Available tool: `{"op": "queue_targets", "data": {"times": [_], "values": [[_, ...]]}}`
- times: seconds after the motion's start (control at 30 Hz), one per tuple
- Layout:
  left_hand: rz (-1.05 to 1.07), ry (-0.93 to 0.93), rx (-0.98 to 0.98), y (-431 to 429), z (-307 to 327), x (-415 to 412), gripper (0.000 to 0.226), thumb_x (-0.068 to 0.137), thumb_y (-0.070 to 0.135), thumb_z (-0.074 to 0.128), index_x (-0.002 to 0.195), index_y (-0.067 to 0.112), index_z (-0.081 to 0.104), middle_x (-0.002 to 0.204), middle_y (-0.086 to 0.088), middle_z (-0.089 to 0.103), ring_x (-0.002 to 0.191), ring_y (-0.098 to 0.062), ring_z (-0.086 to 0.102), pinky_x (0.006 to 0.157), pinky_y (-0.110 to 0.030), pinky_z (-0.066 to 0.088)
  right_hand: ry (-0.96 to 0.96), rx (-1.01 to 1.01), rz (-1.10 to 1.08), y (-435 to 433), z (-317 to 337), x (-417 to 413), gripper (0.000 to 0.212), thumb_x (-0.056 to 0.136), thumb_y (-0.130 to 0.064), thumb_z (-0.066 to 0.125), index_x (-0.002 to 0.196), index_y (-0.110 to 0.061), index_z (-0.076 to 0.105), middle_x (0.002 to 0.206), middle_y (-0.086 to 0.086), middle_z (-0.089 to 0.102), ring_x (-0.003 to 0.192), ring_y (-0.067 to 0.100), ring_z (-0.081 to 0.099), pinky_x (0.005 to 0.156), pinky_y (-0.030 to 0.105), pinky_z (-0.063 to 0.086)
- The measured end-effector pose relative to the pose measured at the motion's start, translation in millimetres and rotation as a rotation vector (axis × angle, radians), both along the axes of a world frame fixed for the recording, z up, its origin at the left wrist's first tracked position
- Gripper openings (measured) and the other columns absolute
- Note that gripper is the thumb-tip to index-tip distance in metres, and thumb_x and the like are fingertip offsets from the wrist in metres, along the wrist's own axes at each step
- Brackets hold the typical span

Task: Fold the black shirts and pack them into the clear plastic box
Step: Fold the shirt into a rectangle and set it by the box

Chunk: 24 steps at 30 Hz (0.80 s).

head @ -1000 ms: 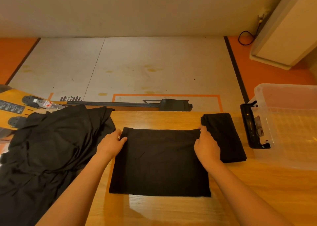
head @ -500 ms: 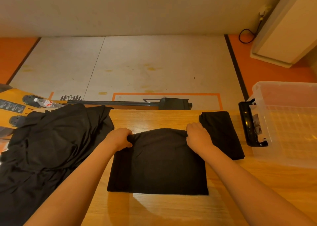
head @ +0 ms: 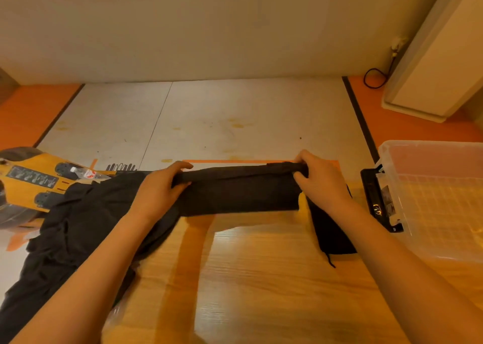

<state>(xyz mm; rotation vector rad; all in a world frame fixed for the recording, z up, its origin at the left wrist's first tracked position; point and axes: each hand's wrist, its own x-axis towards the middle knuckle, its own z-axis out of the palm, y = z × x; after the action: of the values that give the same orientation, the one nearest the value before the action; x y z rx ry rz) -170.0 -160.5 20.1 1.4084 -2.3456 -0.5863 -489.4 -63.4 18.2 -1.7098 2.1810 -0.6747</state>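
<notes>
Gripping the top corners of a folded black shirt [head: 240,194], the left hand [head: 156,189] and right hand [head: 321,184] held the soft, limp rectangle above the glossy wooden table [head: 261,278]. A clear plastic box [head: 418,145] with a gridded floor stood at right, beside a second folded shirt [head: 332,236].

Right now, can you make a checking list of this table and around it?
Surface: wooden table.
Job's things: folded black shirt held off the table; second folded shirt lying at right; heap of unfolded black shirts at left; clear plastic box at right.
Clutter: plastic bottle on a yellow object, left.
Hands: left hand and right hand each grip the held shirt's top edge.
Cables: black cable at the wall, far right.
Surroundings: white and orange floor.
</notes>
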Motion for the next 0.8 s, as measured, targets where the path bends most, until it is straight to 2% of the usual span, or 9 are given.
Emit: {"op": "queue_targets", "data": {"times": [0.1, 0.17, 0.23, 0.33, 0.43, 0.57, 0.63, 0.7, 0.8], "values": [[-0.005, -0.009, -0.231, 0, 26, 3, 0.022, 0.087, 0.003, 0.067, 0.107, 0.013, 0.068, 0.096, -0.006, 0.069, 0.089, -0.026, 0.062, 0.077, -0.04, 0.05, 0.015, -0.17, 0.024, 6, 18, 0, 0.012, 0.088, -0.015, 0.063, 0.098, -0.02, 0.06, 0.091, -0.004, 0.063, 0.092, 0.017, 0.053, 0.082, 0.033, 0.047], [0.005, -0.033, -0.286, 4, 28, 6, 0.022, 0.082, -0.004, 0.068, 0.099, 0.01, 0.069, 0.093, -0.009, 0.069, 0.088, -0.03, 0.062, 0.072, -0.039, 0.049, 0.058, -0.229, 0.051, 17, 17, 3, 0.014, 0.086, -0.011, 0.066, 0.097, -0.02, 0.062, 0.091, -0.005, 0.062, 0.096, 0.016, 0.053, 0.093, 0.032, 0.038], [0.004, -0.076, -0.29, 14, 17, 12, 0.023, 0.077, -0.007, 0.069, 0.093, 0.009, 0.069, 0.091, -0.009, 0.068, 0.087, -0.031, 0.061, 0.069, -0.039, 0.048, 0.081, -0.247, 0.075, 34, 6, 7, 0.018, 0.083, -0.006, 0.068, 0.094, -0.02, 0.064, 0.091, -0.006, 0.063, 0.095, 0.016, 0.056, 0.097, 0.032, 0.035], [-0.053, -0.175, -0.213, 40, -24, 34, 0.019, 0.072, -0.005, 0.071, 0.083, 0.009, 0.067, 0.083, -0.007, 0.065, 0.079, -0.031, 0.059, 0.064, -0.038, 0.045, 0.056, -0.126, 0.118, 72, -25, 14, 0.023, 0.082, -0.007, 0.068, 0.093, -0.026, 0.062, 0.094, -0.014, 0.059, 0.102, 0.012, 0.055, 0.106, 0.033, 0.034], [-0.076, -0.241, -0.091, 78, -75, 68, 0.015, 0.073, 0.003, 0.069, 0.078, 0.016, 0.062, 0.079, 0.0, 0.061, 0.075, -0.029, 0.061, 0.06, -0.035, 0.044, 0.036, 0.134, 0.163, 113, -57, 25, 0.021, 0.089, -0.018, 0.063, 0.104, -0.032, 0.061, 0.108, -0.019, 0.056, 0.118, 0.004, 0.048, 0.11, 0.022, 0.015], [0.097, -0.29, 0.044, 116, -113, 81, 0.014, 0.081, 0.005, 0.065, 0.093, 0.013, 0.064, 0.097, -0.002, 0.063, 0.089, -0.028, 0.06, 0.069, -0.039, 0.049, -0.033, 0.25, 0.067, 133, -81, 29, 0.024, 0.093, -0.019, 0.06, 0.113, -0.031, 0.059, 0.119, -0.015, 0.056, 0.122, 0.004, 0.045, 0.108, 0.022, 0.027], [0.104, -0.266, 0.036, 121, -122, 60, 0.031, 0.083, 0.008, 0.064, 0.114, 0.009, 0.063, 0.117, -0.007, 0.061, 0.105, -0.03, 0.06, 0.083, -0.04, 0.051, -0.043, 0.222, 0.033, 125, -88, 34, 0.029, 0.093, -0.021, 0.06, 0.12, -0.03, 0.056, 0.127, -0.012, 0.052, 0.127, 0.006, 0.042, 0.108, 0.024, 0.03], [0.113, -0.236, 0.05, 126, -129, 29, 0.054, 0.088, 0.017, 0.065, 0.139, 0.01, 0.048, 0.146, -0.007, 0.045, 0.134, -0.027, 0.043, 0.108, -0.038, 0.038, -0.01, 0.245, 0.07, 114, -97, 40, 0.044, 0.094, -0.027, 0.058, 0.136, -0.029, 0.046, 0.145, -0.008, 0.04, 0.139, 0.01, 0.029, 0.114, 0.029, 0.023], [0.093, -0.259, 0.095, 134, -138, -19, 0.067, 0.098, 0.044, 0.043, 0.153, 0.021, 0.014, 0.16, 0.002, 0.004, 0.149, -0.019, 0.0, 0.119, -0.034, 0.006, 0.107, 0.37, 0.216, 100, -113, 48, 0.064, 0.098, -0.043, 0.047, 0.152, -0.031, 0.017, 0.161, -0.007, 0.005, 0.148, 0.015, -0.003, 0.118, 0.035, 0.001]]}}
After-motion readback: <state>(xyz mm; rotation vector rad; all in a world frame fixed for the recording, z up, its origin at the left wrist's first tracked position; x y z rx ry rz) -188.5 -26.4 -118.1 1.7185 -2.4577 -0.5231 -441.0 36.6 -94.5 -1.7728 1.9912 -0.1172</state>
